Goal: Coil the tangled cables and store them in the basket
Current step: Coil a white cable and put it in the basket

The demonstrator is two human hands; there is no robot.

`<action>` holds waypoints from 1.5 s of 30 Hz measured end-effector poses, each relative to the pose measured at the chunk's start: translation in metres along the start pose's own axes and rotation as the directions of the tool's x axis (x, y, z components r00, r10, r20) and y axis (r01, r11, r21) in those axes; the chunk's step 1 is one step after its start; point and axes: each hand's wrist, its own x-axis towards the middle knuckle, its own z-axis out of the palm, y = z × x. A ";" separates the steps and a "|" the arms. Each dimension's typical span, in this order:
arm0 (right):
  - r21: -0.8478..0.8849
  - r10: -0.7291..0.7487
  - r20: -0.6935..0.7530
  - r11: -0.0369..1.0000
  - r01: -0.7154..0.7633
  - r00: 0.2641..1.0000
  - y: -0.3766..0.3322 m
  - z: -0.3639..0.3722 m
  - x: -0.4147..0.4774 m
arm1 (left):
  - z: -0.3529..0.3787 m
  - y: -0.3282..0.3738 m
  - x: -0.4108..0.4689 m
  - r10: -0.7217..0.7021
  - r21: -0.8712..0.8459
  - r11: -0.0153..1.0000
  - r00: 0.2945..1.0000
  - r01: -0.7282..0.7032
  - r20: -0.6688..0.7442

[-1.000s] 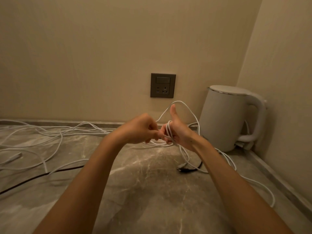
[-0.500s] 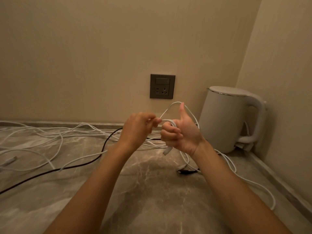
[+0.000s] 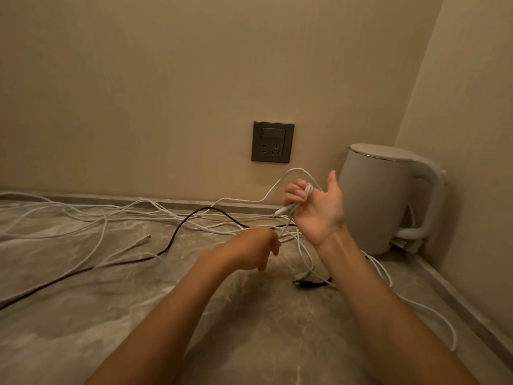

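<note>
My right hand [image 3: 316, 207] is raised with the palm toward me, its fingers curled round a few turns of white cable [image 3: 301, 202], thumb pointing up. My left hand [image 3: 255, 248] is lower, near the counter, pinching the same white cable just below the coil. More white cables [image 3: 91, 218] lie tangled across the counter to the left. A black cable [image 3: 177, 232] arcs through them and runs off to the left front. No basket is in view.
A white kettle [image 3: 380, 198] stands in the back right corner, close to my right hand. A grey wall socket [image 3: 273, 142] sits above the cables. Dark plugs [image 3: 308, 282] lie on the marble counter [image 3: 249, 329] under my right forearm. A white cable loop [image 3: 433, 312] trails right.
My right hand has turned its palm toward me and lifted with the coil. My left hand has dropped down along the white cable toward the counter.
</note>
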 end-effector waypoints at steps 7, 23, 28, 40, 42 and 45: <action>-0.542 -0.123 -0.031 0.836 0.087 0.992 0.007 -0.006 0.004 | -0.021 0.016 -0.013 0.033 -0.029 0.999 0.995 -0.030 0.098; -0.985 0.251 -0.138 0.062 -0.158 0.958 0.015 -0.012 0.004 | -0.062 0.002 -0.029 0.025 -0.089 0.994 0.930 -0.062 -0.368; -0.965 0.392 -0.102 0.185 -0.187 0.914 0.015 -0.007 0.002 | -0.057 -0.002 -0.024 0.017 -0.152 0.982 0.852 -0.113 -0.523; -0.484 0.495 0.314 0.818 -0.312 0.810 0.021 -0.019 0.002 | -0.030 -0.001 -0.014 -0.022 -0.545 0.825 0.954 -0.151 -0.298; -0.416 0.436 0.321 0.862 -0.288 0.841 0.023 -0.019 0.002 | -0.026 0.000 -0.013 -0.038 -0.614 0.779 0.967 -0.129 -0.250; -0.362 0.323 0.268 0.907 -0.216 0.907 0.027 -0.015 0.001 | -0.021 -0.001 -0.014 -0.065 -0.708 0.704 0.988 -0.056 -0.143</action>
